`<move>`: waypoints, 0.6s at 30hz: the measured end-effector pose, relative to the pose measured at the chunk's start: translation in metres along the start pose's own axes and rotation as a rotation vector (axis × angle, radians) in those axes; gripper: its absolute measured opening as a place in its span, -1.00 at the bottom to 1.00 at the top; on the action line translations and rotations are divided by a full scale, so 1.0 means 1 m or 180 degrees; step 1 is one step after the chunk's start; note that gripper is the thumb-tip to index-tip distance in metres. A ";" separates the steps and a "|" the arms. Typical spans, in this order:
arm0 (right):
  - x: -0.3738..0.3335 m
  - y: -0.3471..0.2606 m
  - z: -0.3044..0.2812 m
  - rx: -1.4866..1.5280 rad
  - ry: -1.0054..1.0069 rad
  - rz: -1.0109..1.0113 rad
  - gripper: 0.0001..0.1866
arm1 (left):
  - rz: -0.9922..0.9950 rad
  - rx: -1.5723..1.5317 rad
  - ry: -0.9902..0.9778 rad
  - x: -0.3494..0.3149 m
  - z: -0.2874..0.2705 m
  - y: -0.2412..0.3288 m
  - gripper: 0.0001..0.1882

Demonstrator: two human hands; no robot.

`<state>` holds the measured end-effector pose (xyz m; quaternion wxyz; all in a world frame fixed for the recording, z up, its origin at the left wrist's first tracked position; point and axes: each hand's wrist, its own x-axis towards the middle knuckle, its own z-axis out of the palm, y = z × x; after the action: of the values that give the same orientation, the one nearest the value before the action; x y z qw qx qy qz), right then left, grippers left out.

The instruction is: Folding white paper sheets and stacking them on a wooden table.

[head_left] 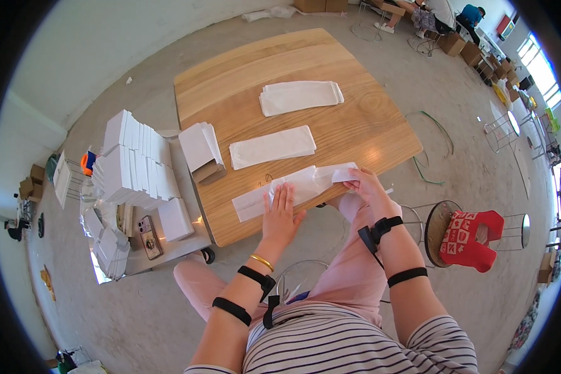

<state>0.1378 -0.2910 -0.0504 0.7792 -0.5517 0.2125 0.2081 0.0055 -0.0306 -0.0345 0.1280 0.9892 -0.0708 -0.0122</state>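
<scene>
A long, thin white paper bag or sleeve (246,204) lies along the near edge of the wooden table (230,78). My left hand (282,215) rests flat on its middle, fingers stretched out. At its right end, my right hand (369,187) pinches a small white flap (344,175) between thumb and fingers. Whether that flap is a separate slip or part of the long piece, I cannot tell. Farther back lie two flat stacks of similar white pieces, a middle stack (273,148) and a far stack (302,98).
Several folded white cartons (202,149) sit at the table's left edge. Beside it, a metal cart (190,246) holds tall carton stacks (137,159) and a phone (149,237). On the right, a stool (436,230) carries a red bag (470,240). People sit at the far right.
</scene>
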 end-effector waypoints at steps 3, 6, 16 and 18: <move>0.004 -0.004 -0.003 -0.0398 0.0092 0.0080 -0.72 | -0.0043 0.0029 -0.0027 0.003 0.000 -0.002 -0.15; 0.010 -0.009 -0.008 -0.0916 0.0174 0.0054 -0.70 | -0.0080 0.0002 0.0067 0.004 -0.001 -0.001 -0.17; -0.015 -0.033 0.023 -0.4107 0.1271 -0.1269 -0.62 | -0.0147 -0.0446 0.0616 0.001 -0.004 -0.034 -0.08; -0.014 -0.028 0.016 -0.4374 0.1198 -0.1883 -0.58 | -0.0039 -0.0841 0.0473 0.012 -0.010 -0.036 0.08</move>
<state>0.1434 -0.2853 -0.0156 0.2356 -0.9716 0.0082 -0.0209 0.0229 0.0042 -0.0337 0.2619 0.9623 -0.0529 0.0512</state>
